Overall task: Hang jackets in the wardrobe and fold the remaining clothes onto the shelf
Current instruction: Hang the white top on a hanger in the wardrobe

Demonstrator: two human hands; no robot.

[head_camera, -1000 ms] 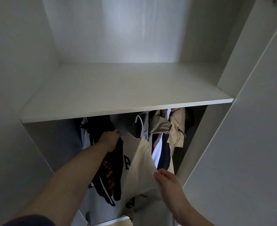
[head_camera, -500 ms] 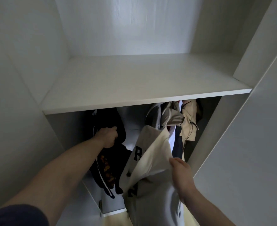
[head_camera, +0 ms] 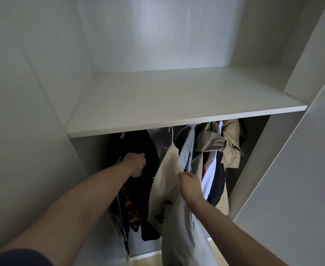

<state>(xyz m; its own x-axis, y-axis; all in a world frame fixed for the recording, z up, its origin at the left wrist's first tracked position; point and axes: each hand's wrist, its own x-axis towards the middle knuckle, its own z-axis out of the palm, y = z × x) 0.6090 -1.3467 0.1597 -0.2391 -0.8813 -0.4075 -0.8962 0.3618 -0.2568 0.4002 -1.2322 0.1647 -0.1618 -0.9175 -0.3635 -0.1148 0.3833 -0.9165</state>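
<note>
Left hand (head_camera: pixel 134 163) clutching dark jacket (head_camera: pixel 138 181), right hand (head_camera: pixel 189 186) seemingly pinching cream jacket (head_camera: pixel 164 181), hanging lengthwise just right.

The shelf (head_camera: pixel 177 104) hides the hanging rail and most of the white hanger (head_camera: pixel 171 134) hook; left hand (head_camera: pixel 134 164) fingers are buried in the dark jacket (head_camera: pixel 138 189); the grey garment (head_camera: pixel 186 237) is cut off at 6 o'clock

Pale wood floor (head_camera: pixel 150 261) shows in a narrow strip at the bottom edge, below the cabinet's base. A plain grey-white panel (head_camera: pixel 301 179) fills the right side, running diagonally from the upper right corner down toward the floor.
</note>
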